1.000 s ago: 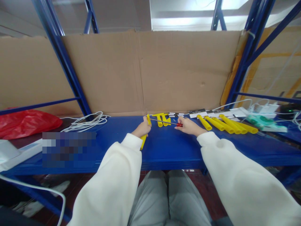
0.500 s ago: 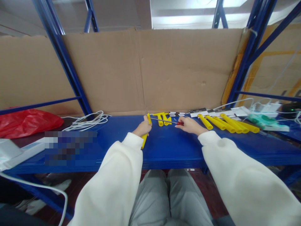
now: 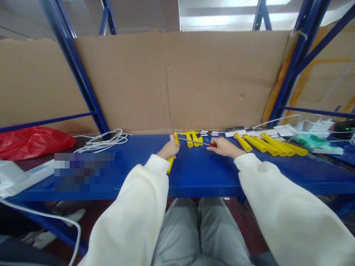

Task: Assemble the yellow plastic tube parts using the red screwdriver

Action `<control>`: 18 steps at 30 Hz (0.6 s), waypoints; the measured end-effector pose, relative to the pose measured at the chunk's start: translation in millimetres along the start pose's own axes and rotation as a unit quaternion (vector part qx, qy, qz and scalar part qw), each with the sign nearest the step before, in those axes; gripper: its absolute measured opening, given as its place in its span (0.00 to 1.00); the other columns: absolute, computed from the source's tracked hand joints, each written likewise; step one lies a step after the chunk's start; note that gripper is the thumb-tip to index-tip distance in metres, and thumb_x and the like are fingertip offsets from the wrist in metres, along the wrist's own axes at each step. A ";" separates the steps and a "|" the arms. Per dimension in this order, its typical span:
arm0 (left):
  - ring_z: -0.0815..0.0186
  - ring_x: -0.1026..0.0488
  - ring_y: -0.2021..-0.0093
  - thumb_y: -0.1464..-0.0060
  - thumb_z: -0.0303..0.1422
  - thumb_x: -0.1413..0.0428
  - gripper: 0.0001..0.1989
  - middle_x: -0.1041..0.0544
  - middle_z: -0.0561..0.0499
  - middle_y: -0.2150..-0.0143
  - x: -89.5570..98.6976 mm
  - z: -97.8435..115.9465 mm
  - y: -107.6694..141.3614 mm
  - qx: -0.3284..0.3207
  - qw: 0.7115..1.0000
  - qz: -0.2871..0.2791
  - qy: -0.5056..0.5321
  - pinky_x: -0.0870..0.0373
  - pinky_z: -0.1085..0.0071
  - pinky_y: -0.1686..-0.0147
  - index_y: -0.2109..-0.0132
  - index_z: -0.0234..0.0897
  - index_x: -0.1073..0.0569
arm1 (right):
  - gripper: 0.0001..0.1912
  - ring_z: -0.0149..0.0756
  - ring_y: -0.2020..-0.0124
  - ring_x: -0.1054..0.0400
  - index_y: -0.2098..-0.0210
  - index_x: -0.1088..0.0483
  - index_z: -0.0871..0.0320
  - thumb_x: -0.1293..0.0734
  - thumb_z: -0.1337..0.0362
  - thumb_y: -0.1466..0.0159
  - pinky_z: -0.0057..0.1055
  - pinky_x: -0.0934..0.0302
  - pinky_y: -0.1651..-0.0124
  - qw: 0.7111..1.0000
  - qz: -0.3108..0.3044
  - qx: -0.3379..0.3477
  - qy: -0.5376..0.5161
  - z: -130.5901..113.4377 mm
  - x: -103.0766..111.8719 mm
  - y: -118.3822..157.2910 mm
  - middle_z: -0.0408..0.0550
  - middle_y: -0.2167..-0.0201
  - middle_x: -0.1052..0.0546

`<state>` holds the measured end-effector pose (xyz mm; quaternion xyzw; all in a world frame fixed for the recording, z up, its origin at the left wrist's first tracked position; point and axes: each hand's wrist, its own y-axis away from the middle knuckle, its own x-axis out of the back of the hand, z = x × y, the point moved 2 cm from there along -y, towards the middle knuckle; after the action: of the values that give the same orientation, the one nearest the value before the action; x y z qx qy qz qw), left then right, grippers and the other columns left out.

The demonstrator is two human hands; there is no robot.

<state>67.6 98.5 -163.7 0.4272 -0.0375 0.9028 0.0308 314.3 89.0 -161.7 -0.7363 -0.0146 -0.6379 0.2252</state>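
Observation:
My left hand is closed around a yellow plastic part with a tube-like handle, held tilted above the table. In my right hand is a screwdriver with a red handle. Its long metal shaft points left, and the tip reaches the upper end of the yellow part; the exact contact is too small to make out. Just behind the shaft lie yellow T-shaped pieces, side by side.
Several yellow tubes lie at the right on the blue table. Beyond them are a green-and-white object and cables. Coiled white cable and a red plastic bag sit left. A cardboard panel stands behind.
The view has shifted very slightly. Both hands keep their grips and nearly the same positions, with the screwdriver still against or near the yellow part.

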 end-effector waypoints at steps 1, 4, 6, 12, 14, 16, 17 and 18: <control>0.65 0.27 0.79 0.36 0.28 0.54 0.19 0.22 0.38 0.57 0.1 0.5 0.3 0.003 1.000 0.000 -0.001 0.28 0.70 0.77 0.41 0.33 0.49 | 0.09 0.40 0.67 0.27 0.64 0.30 0.57 0.33 0.57 0.35 0.29 0.42 0.66 1.000 0.006 -0.002 0.004 0.3 0.4 0.2 0.51 0.67 0.20; 0.64 0.26 0.77 0.36 0.29 0.54 0.20 0.22 0.35 0.54 0.4 1.9 1.6 0.011 1.000 0.001 -0.007 0.27 0.69 0.77 0.40 0.32 0.50 | 0.10 0.40 0.67 0.27 0.62 0.32 0.56 0.32 0.56 0.36 0.29 0.43 0.67 1.000 0.021 -0.008 0.015 0.6 1.3 1.5 0.50 0.68 0.20; 0.64 0.25 0.77 0.36 0.29 0.54 0.21 0.22 0.34 0.53 0.7 3.0 2.7 0.012 1.000 0.001 -0.007 0.28 0.70 0.77 0.40 0.32 0.51 | 0.12 0.40 0.67 0.26 0.59 0.32 0.55 0.32 0.55 0.36 0.29 0.42 0.66 0.999 0.026 -0.012 0.017 0.1 1.4 2.4 0.50 0.67 0.20; 0.63 0.24 0.76 0.36 0.28 0.54 0.20 0.21 0.35 0.55 1.0 4.6 4.0 0.014 1.000 0.000 -0.012 0.28 0.70 0.76 0.40 0.33 0.51 | 0.14 0.41 0.64 0.26 0.62 0.29 0.57 0.42 0.56 0.30 0.31 0.41 0.64 1.000 -0.005 0.012 0.004 -2.1 -1.1 1.7 0.54 0.64 0.20; 0.63 0.24 0.76 0.36 0.29 0.54 0.20 0.22 0.35 0.55 0.4 3.4 2.3 0.010 1.000 0.000 -0.010 0.28 0.70 0.76 0.41 0.33 0.51 | 0.14 0.40 0.66 0.26 0.64 0.29 0.57 0.42 0.58 0.30 0.31 0.41 0.64 1.000 -0.008 0.022 0.002 -1.1 -2.2 0.2 0.53 0.66 0.20; 0.63 0.24 0.76 0.36 0.29 0.54 0.19 0.22 0.36 0.55 -0.3 1.3 -0.2 0.004 1.000 0.000 -0.007 0.28 0.69 0.77 0.41 0.33 0.50 | 0.10 0.39 0.67 0.27 0.65 0.30 0.57 0.38 0.58 0.32 0.30 0.41 0.64 1.000 0.008 0.023 0.003 1.0 -2.4 -0.9 0.52 0.67 0.20; 0.63 0.25 0.76 0.36 0.29 0.54 0.19 0.22 0.37 0.56 -0.6 0.1 -1.5 0.002 1.000 -0.001 -0.006 0.28 0.69 0.77 0.41 0.34 0.50 | 0.09 0.39 0.67 0.27 0.65 0.30 0.57 0.35 0.58 0.34 0.30 0.41 0.65 1.000 0.020 0.020 0.004 2.1 -2.1 -1.0 0.51 0.68 0.20; 0.63 0.25 0.77 0.36 0.29 0.54 0.19 0.22 0.38 0.56 -0.9 -1.0 -2.6 0.001 1.000 -0.001 -0.004 0.28 0.69 0.77 0.41 0.34 0.50 | 0.08 0.40 0.67 0.27 0.65 0.30 0.56 0.33 0.58 0.35 0.30 0.41 0.66 0.999 0.032 0.014 0.005 3.0 -1.5 -0.9 0.50 0.68 0.20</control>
<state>67.7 101.1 -164.9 0.4305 -0.0358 0.9013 0.0314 316.6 91.3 -163.1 -0.7299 0.0011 -0.6338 0.2561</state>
